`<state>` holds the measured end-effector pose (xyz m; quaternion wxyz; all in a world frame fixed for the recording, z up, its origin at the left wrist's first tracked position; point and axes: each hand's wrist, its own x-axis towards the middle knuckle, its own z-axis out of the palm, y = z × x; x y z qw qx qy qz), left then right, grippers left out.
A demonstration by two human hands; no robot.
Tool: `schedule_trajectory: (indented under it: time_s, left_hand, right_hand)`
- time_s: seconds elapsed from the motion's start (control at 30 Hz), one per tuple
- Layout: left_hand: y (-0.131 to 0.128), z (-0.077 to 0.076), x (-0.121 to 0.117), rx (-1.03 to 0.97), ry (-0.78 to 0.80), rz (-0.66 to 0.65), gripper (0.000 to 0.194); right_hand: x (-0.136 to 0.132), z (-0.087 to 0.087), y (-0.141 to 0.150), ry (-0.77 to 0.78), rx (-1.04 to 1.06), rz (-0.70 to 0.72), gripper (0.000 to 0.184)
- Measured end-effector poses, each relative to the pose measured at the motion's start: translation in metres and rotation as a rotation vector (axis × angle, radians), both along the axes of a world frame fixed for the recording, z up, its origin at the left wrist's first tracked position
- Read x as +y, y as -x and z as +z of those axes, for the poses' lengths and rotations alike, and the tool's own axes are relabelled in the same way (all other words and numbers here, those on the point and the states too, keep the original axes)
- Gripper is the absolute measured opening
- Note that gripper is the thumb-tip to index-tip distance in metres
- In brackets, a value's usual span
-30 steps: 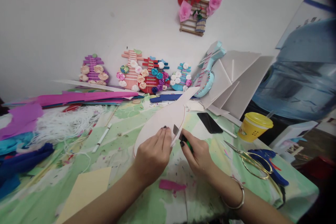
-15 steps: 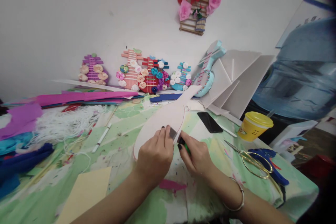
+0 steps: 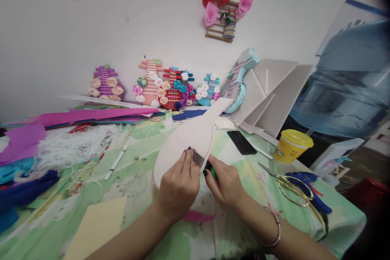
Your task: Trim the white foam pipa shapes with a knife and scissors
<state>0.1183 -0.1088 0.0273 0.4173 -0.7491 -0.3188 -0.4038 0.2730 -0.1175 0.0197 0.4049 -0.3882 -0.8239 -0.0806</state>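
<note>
A white pipa-shaped foam board (image 3: 179,140) with a reddish outline along its edge lies tilted on the table. My left hand (image 3: 181,180) grips its near right edge, fingers bent on the top face and thumb hidden. In my right hand (image 3: 225,180) is a utility knife (image 3: 212,170) with a green and black handle. Its wide grey blade (image 3: 198,158) lies across the board's edge, close to my left fingertips. A thin strip of board stands away from the edge beside the blade. Below my hands is a pink paper scrap (image 3: 198,215).
Scissors (image 3: 294,189), a yellow cup (image 3: 292,148) and a phone (image 3: 242,142) lie to the right. White string (image 3: 76,146), a marker (image 3: 116,163) and yellow paper (image 3: 97,227) are left. Decorated pipa models (image 3: 172,89) and grey boards (image 3: 268,89) lean at the back wall.
The whole view has shifted slightly. My right hand and the knife have moved a little against the board's edge; the left hand keeps its hold.
</note>
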Motion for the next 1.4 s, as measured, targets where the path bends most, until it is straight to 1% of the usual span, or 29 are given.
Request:
schedule_trajectory:
  time_s: [0.17, 0.37, 0.57, 0.7, 0.9, 1.0, 1.1, 1.27, 1.4]
  left_hand:
    - [0.001, 0.000, 0.001, -0.015, 0.002, -0.010, 0.024]
    - [0.003, 0.000, 0.004, -0.027, 0.005, -0.031, 0.023]
    - [0.010, 0.000, 0.006, -0.004, 0.020, -0.054, 0.024]
    - [0.012, -0.003, 0.008, 0.007, 0.028, -0.078, 0.029]
    - [0.010, -0.005, 0.007, 0.035, 0.088, -0.119, 0.041]
    - [0.007, -0.001, 0.004, -0.019, 0.126, -0.154, 0.038]
    - [0.004, 0.001, 0.001, -0.079, 0.128, -0.165, 0.034]
    - [0.001, -0.002, 0.002, -0.022, 0.035, -0.116, 0.028]
    - [0.001, -0.004, 0.002, 0.006, 0.021, -0.114, 0.025]
  right_hand:
    - [0.001, 0.000, -0.001, 0.030, 0.006, 0.010, 0.040]
    - [0.004, 0.001, -0.003, 0.023, 0.024, 0.004, 0.040]
    - [0.006, -0.002, -0.007, 0.017, 0.051, -0.002, 0.041]
    - [0.005, -0.003, -0.008, 0.002, 0.035, -0.003, 0.043]
    - [0.004, -0.001, -0.007, 0.014, 0.032, -0.019, 0.049]
    - [0.003, -0.002, -0.006, -0.008, 0.017, -0.010, 0.047]
    - [0.003, -0.003, -0.006, -0.035, 0.006, 0.011, 0.045]
    - [0.003, -0.001, -0.003, -0.034, 0.014, -0.005, 0.040]
    - [0.000, 0.001, -0.001, -0.035, 0.017, -0.018, 0.037]
